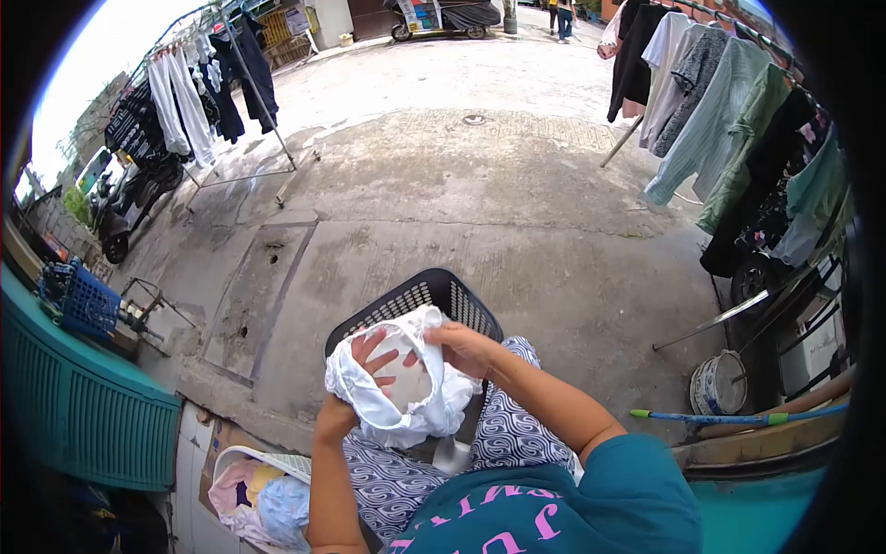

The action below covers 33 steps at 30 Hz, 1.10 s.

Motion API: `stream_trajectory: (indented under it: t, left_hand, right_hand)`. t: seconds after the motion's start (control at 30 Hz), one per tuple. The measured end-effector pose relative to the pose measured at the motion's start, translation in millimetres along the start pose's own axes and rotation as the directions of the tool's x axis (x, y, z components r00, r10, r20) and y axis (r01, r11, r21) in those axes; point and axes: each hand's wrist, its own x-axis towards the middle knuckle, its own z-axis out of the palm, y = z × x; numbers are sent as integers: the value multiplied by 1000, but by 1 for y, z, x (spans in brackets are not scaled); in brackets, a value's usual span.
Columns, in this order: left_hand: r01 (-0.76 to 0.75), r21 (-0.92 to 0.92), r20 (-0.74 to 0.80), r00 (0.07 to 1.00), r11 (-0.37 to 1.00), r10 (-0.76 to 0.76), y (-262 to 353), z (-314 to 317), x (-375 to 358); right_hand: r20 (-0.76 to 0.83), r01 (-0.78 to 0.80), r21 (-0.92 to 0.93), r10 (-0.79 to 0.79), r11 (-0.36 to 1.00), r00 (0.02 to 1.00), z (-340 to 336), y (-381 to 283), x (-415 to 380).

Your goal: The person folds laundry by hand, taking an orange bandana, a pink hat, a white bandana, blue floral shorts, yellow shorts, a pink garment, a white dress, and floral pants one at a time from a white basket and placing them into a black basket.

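Note:
A white garment (406, 411) with a gathered, elastic-looking edge is held up over my lap. My left hand (377, 358) reaches in through its opening, fingers spread apart, with the cloth draped round the wrist. On the other side, my right hand (461, 346) pinches the bunched rim of the same garment; some of its fingertips are behind the fabric. Below and beyond both hands stands a dark plastic laundry basket (452, 288) with perforated walls, its inside mostly covered by the garment.
A pale basket (242, 452) of pastel clothes sits at lower left. Clothes hang on racks at left (249, 83) and right (729, 120). Nearby are a blue basket (92, 300), a paint-stained bucket (718, 386), a blue-green pole (738, 417) and a parked motorbike (138, 198). People stand far off.

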Motion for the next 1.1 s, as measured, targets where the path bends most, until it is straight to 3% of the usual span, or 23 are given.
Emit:
stream_trajectory:
  t: [0.03, 0.07, 0.1, 0.13, 0.17, 0.23, 0.27, 0.33, 0.37, 0.47, 0.5, 0.53, 0.6, 0.63, 0.7, 0.8, 0.87, 0.9, 0.97, 1.0, 1.03, 1.1]
  left_hand:
    - [35, -62, -22, 999, 997, -36, 6, -14, -3]
    - [58, -216, -42, 997, 975, -68, 15, -23, -6]
    - [40, -217, -120, 990, 975, -68, 22, -34, -7]
    - [-72, -352, -173, 985, 933, 10, 37, -37, -6]
    - [-72, -350, -199, 980, 934, 2, 46, -44, -3]
    - [-98, -555, -187, 982, 826, -9, 59, -60, 6]
    - [-104, -551, -201, 980, 828, -10, 58, -69, 12]
    - [202, -480, -186, 927, 854, -324, 51, -83, 22]
    - [197, -482, -195, 926, 854, -324, 48, -80, 22]
    - [414, -599, -34, 842, 686, -538, 40, -52, 21]
    - [414, -602, -34, 841, 683, -540, 35, -51, 17]
    - [413, -568, -67, 839, 712, -540, 30, -54, 13]
    - [342, -600, -70, 878, 723, -473, 24, -64, 8]
    - [339, -602, -74, 878, 723, -473, 23, -67, 10]
    - [199, -416, -189, 935, 887, -298, 25, -75, 20]
    - [154, -228, -598, 757, 961, -264, 47, -111, 38]
    - [2, -164, -675, 728, 986, -114, 78, -119, 43]
    - [3, -166, -677, 727, 986, -116, 94, -113, 44]
    - [-241, -41, -636, 755, 970, 161, 120, -103, 48]
    - [-242, -41, -640, 751, 969, 161, 119, -104, 53]
    - [-168, -47, -621, 777, 985, 103, 117, -106, 57]
    - [-84, -51, -606, 795, 995, 36, 119, -118, 55]
  right_hand:
    - [-156, 87, 113, -69, 990, 985, -9, -5, 11]
    - [-176, 167, 119, -145, 979, 974, -14, -20, 17]
    - [-180, 176, 100, -157, 979, 971, -21, -33, 24]
    - [-175, 204, 168, -174, 964, 969, -16, -50, 27]
    - [-180, 232, 238, -192, 943, 965, -9, -66, 27]
    - [-223, 241, 199, -195, 950, 955, -5, -83, 40]
    - [-213, 230, 203, -186, 952, 959, -6, -90, 47]
    - [-127, 229, 49, -221, 972, 967, -5, -107, 57]
    - [-120, 222, 49, -215, 974, 969, -3, -115, 60]
    - [-104, 326, -280, -367, 903, 924, 14, -144, 53]
    - [-106, 322, -280, -363, 904, 926, 17, -148, 50]
    - [-95, 241, -417, -306, 877, 947, 21, -152, 47]
    - [-76, 121, -616, -212, 778, 974, 18, -157, 50]
    - [-74, 120, -617, -209, 778, 975, 12, -161, 48]
    - [-195, -12, -691, -170, 723, 966, 5, -171, 43]
    - [-307, 0, -639, -254, 769, 917, -33, -181, 61]
    - [-368, 25, -620, -320, 784, 873, -33, -187, 58]
    - [-369, 23, -620, -317, 784, 874, -27, -188, 54]
    - [-343, 390, -487, -582, 781, 737, -17, -186, 53]
    - [-321, 469, -444, -625, 763, 712, -10, -177, 52]
    - [-277, 426, -454, -578, 782, 767, -14, -166, 60]
    - [-219, 215, -382, -314, 899, 924, -21, -157, 72]
